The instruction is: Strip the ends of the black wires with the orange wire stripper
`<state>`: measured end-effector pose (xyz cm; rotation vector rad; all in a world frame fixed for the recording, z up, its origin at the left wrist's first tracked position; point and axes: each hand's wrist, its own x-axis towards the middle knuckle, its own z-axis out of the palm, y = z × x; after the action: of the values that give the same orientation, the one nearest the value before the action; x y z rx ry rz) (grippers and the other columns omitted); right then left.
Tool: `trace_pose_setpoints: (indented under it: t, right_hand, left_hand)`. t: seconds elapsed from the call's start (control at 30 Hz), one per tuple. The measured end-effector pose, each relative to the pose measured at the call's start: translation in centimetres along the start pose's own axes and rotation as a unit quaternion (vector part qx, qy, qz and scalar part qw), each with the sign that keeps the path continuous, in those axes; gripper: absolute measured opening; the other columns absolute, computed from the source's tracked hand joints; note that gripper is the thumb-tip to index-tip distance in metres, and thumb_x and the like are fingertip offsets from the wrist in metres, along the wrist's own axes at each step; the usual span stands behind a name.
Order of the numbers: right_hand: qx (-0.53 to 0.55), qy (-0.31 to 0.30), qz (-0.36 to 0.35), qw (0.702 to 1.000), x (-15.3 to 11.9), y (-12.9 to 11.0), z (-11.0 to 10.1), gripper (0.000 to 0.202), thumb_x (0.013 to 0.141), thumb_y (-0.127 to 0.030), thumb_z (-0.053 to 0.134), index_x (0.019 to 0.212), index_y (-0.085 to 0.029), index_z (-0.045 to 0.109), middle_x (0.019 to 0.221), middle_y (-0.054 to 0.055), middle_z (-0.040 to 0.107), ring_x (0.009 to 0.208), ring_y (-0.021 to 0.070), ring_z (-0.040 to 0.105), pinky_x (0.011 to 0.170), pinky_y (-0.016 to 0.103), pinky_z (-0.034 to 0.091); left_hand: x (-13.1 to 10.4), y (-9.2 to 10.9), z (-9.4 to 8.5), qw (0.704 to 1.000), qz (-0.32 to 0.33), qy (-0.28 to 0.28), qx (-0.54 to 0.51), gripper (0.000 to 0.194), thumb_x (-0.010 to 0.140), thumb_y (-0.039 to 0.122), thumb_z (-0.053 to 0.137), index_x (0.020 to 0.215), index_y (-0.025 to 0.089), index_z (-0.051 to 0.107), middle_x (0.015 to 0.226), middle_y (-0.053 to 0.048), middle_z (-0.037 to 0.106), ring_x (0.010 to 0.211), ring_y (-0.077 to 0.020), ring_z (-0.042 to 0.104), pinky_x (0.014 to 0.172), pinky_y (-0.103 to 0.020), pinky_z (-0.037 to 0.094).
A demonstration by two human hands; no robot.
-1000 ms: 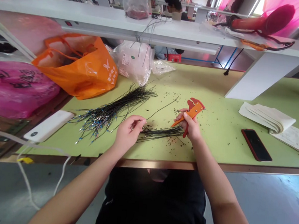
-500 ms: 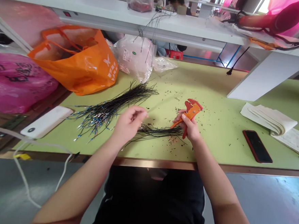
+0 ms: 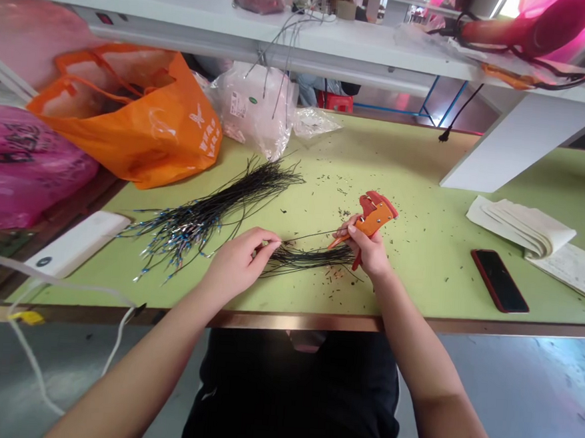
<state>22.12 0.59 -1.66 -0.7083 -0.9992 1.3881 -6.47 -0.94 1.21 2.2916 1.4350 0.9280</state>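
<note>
My left hand point(image 3: 244, 261) pinches one end of a thin black wire point(image 3: 307, 235), which stretches right toward my other hand. In my right hand point(image 3: 365, 245) is an orange and red wire stripper point(image 3: 375, 215), its jaws pointing up and away from me. The wire's far end disappears at the fingers of that hand. Below the wire, a smaller bundle of black wires point(image 3: 310, 258) lies on the green tabletop between my hands. A larger heap of black wires point(image 3: 224, 197), with blue and silvery tips at its near end, rests to the left.
Short black scraps point(image 3: 335, 290) are scattered around the stripper. At left are a white power bank point(image 3: 77, 244), an orange bag point(image 3: 138, 128) and a pink bag point(image 3: 26, 160). A phone point(image 3: 499, 281) and folded papers point(image 3: 527, 225) lie at right. A white shelf point(image 3: 186, 21) spans the back.
My left hand has moved slightly down and left, and the wire now shows taut between both hands. My right hand still holds the wire stripper in nearly the same place. The view has shifted slightly.
</note>
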Motion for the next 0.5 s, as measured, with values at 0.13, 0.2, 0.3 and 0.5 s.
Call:
trace_pose_setpoints:
  t: [0.13, 0.2, 0.3, 0.5]
  right_hand:
    - [-0.029, 0.006, -0.003, 1.000, 0.0, 0.0, 0.3, 0.027, 0.084, -0.042, 0.084, 0.091, -0.022, 0.068, 0.084, 0.000, 0.070, 0.085, 0.0180, 0.072, 0.085, 0.037, 0.063]
    - [-0.054, 0.006, -0.007, 0.999, -0.1, 0.1, 0.5, 0.028, 0.084, -0.045, 0.084, 0.091, -0.021, 0.069, 0.085, 0.001, 0.071, 0.086, 0.0190, 0.073, 0.084, 0.037, 0.063]
    - [-0.093, -0.003, -0.017, 0.995, -0.1, 0.4, 0.7, 0.028, 0.085, -0.046, 0.082, 0.090, -0.021, 0.071, 0.084, 0.002, 0.072, 0.082, 0.0189, 0.072, 0.082, 0.037, 0.063]
    - [-0.129, -0.035, 0.000, 0.991, -0.1, 0.3, 0.6, 0.027, 0.088, -0.047, 0.080, 0.087, -0.021, 0.072, 0.082, 0.002, 0.071, 0.078, 0.0168, 0.068, 0.080, 0.033, 0.061]
  left_hand:
    - [0.5, 0.6, 0.3, 1.000, -0.002, -0.012, 0.010, 0.023, 0.101, 0.040, 0.055, 0.100, 0.024, 0.072, 0.089, -0.001, 0.074, 0.058, -0.0138, 0.059, 0.059, -0.027, 0.044]
    - [1.1, 1.5, 1.0, 1.000, 0.009, -0.021, 0.006, 0.026, 0.103, 0.041, 0.054, 0.105, 0.023, 0.072, 0.094, -0.003, 0.075, 0.063, -0.0147, 0.062, 0.062, -0.027, 0.046]
    - [2.5, 3.0, 2.7, 0.998, 0.039, -0.041, 0.001, 0.028, 0.105, 0.041, 0.052, 0.110, 0.023, 0.073, 0.097, -0.003, 0.075, 0.067, -0.0147, 0.063, 0.068, -0.028, 0.049]
    - [5.2, 4.1, 5.6, 0.992, 0.122, -0.036, 0.017, 0.031, 0.108, 0.037, 0.049, 0.103, 0.024, 0.076, 0.091, -0.003, 0.074, 0.074, -0.0165, 0.067, 0.065, -0.028, 0.046]
